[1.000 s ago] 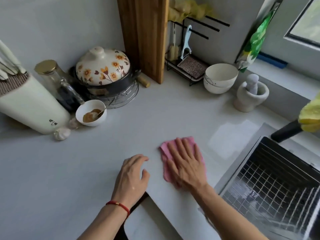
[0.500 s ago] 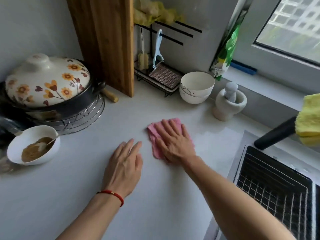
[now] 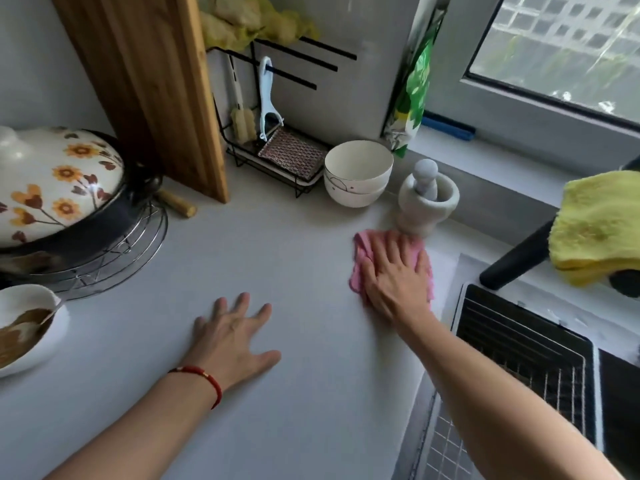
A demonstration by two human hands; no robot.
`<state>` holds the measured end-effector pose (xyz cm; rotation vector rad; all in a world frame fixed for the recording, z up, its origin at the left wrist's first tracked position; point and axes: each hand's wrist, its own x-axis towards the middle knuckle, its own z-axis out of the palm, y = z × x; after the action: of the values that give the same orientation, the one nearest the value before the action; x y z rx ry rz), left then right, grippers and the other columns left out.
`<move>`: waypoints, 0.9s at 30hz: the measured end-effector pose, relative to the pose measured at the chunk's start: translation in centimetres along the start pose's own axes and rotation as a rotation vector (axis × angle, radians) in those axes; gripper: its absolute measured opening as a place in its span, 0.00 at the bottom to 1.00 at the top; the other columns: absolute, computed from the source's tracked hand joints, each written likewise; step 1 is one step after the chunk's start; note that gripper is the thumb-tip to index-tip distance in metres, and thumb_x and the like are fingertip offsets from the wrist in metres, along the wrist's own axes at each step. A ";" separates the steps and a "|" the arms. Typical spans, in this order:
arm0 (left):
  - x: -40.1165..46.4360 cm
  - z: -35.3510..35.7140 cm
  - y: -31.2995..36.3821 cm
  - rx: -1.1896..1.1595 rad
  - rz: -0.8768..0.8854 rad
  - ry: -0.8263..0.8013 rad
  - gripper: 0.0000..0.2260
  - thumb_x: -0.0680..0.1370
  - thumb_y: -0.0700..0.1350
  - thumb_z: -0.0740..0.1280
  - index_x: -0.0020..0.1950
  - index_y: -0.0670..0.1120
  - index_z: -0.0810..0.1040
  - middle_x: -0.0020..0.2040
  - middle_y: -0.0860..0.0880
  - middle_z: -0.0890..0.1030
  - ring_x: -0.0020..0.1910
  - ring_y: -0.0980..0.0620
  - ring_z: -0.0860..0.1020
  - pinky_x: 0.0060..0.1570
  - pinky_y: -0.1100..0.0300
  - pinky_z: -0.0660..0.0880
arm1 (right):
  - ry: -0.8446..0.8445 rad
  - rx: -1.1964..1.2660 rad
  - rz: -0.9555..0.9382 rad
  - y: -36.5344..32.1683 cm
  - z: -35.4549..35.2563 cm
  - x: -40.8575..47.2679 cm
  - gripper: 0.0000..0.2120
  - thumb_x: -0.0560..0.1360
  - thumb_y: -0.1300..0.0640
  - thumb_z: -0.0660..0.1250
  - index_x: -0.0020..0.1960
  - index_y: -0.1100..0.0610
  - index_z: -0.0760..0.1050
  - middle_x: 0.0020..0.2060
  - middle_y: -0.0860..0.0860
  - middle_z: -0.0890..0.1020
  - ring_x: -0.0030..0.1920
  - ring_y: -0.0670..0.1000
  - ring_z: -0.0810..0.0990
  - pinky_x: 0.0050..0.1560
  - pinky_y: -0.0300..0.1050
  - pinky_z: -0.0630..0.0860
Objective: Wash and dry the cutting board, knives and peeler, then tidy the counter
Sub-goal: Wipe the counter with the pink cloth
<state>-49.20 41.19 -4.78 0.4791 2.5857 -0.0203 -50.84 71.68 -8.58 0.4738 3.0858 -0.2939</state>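
Counter [image 3: 214, 427]: pale grey surface filling most of the frame, from lower left to centre.

Cutting board [image 3: 145, 88]: wooden, standing on edge at upper left, leaning against the wall, lower corner on the counter.

Sink [image 3: 512, 382]: lower right, wire grid rack inside. A black faucet [image 3: 516, 261] crosses above it at right, draped with a yellow cloth [image 3: 602, 226].

Floral pot [image 3: 52, 181]: left edge, white lid with orange flowers, on a round wire trivet [image 3: 114, 265]. Below it, at the lower-left edge, a small white bowl [image 3: 52, 327] with brown contents and a spoon.

Right hand [image 3: 394, 275]: right of centre, palm down, fingers straight and together, pressing flat on a pink cloth [image 3: 360, 251]. No curl, no pinch. The cloth's upper edge lies just below the mortar.

Left hand [image 3: 235, 337]: lower centre, palm flat on bare counter, fingers spread and straight, holding nothing. Red cord bracelet [image 3: 204, 379] at the wrist.

White bowl [image 3: 356, 174]: upper centre, upright, appears stacked on a second one. Just to its right, a stone mortar and pestle [image 3: 427, 199], pestle standing inside.

Wire rack [image 3: 273, 157]: upper centre against the wall, between board and bowl. Peeler [image 3: 268, 98], pale blue, hangs from a rack bar, blade end down. Beside it to the left hangs a bottle brush [image 3: 242, 119]; a mesh scrubber pad [image 3: 294, 155] lies on the rack tray.

Green packet [image 3: 414, 91]: upright at the window corner, upper right.

Knives: not visible in this view.
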 end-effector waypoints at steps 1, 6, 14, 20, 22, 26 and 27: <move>0.1 -0.1 -0.1 -0.015 0.005 -0.002 0.37 0.75 0.70 0.61 0.81 0.62 0.54 0.83 0.50 0.51 0.78 0.43 0.53 0.72 0.46 0.63 | -0.006 0.003 -0.031 -1.4 0.8 -0.7 0.28 0.84 0.41 0.45 0.83 0.44 0.46 0.83 0.49 0.50 0.82 0.51 0.43 0.79 0.59 0.38; -0.5 -0.8 0.1 -0.002 0.005 0.001 0.37 0.75 0.69 0.62 0.81 0.62 0.54 0.83 0.50 0.52 0.78 0.44 0.55 0.71 0.47 0.65 | -0.118 -0.045 -0.436 2.2 1.4 -11.6 0.28 0.84 0.36 0.41 0.82 0.38 0.40 0.83 0.44 0.44 0.82 0.49 0.38 0.80 0.58 0.40; -0.7 -0.3 0.2 -0.041 -0.003 0.029 0.37 0.76 0.68 0.64 0.82 0.63 0.53 0.84 0.51 0.50 0.80 0.45 0.52 0.74 0.49 0.62 | 0.030 0.088 0.495 2.9 -0.1 -0.8 0.36 0.83 0.38 0.45 0.83 0.59 0.47 0.81 0.66 0.48 0.81 0.68 0.42 0.78 0.68 0.38; -0.3 0.0 0.1 -0.025 0.000 0.057 0.37 0.76 0.69 0.63 0.81 0.63 0.53 0.83 0.51 0.50 0.79 0.45 0.53 0.74 0.49 0.63 | 0.041 0.057 0.528 5.1 -0.6 2.4 0.37 0.82 0.40 0.47 0.82 0.63 0.48 0.80 0.68 0.48 0.80 0.70 0.42 0.77 0.69 0.38; -0.3 0.2 0.2 -0.018 0.001 0.059 0.37 0.76 0.70 0.63 0.81 0.63 0.53 0.83 0.51 0.51 0.79 0.45 0.53 0.73 0.49 0.63 | 0.048 0.062 0.394 5.5 -0.3 0.0 0.34 0.83 0.41 0.46 0.82 0.60 0.46 0.81 0.66 0.47 0.80 0.68 0.42 0.78 0.68 0.38; 0.0 -0.1 0.4 0.007 0.000 0.073 0.37 0.76 0.70 0.63 0.81 0.63 0.53 0.83 0.51 0.52 0.78 0.45 0.55 0.71 0.48 0.66 | -0.018 -0.016 0.033 5.9 0.8 -5.7 0.35 0.82 0.39 0.39 0.83 0.55 0.36 0.81 0.59 0.38 0.81 0.61 0.35 0.77 0.58 0.31; -0.1 -0.1 0.4 0.002 -0.002 0.068 0.37 0.76 0.69 0.63 0.81 0.63 0.54 0.83 0.50 0.52 0.77 0.44 0.55 0.71 0.48 0.65 | -0.054 -0.025 0.009 6.1 0.6 -5.9 0.35 0.83 0.38 0.40 0.82 0.54 0.35 0.81 0.58 0.36 0.80 0.59 0.33 0.77 0.57 0.29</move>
<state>-49.01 41.53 -4.64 0.4849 2.6525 -0.0071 -43.43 75.56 -10.12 0.4703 3.0303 -0.2633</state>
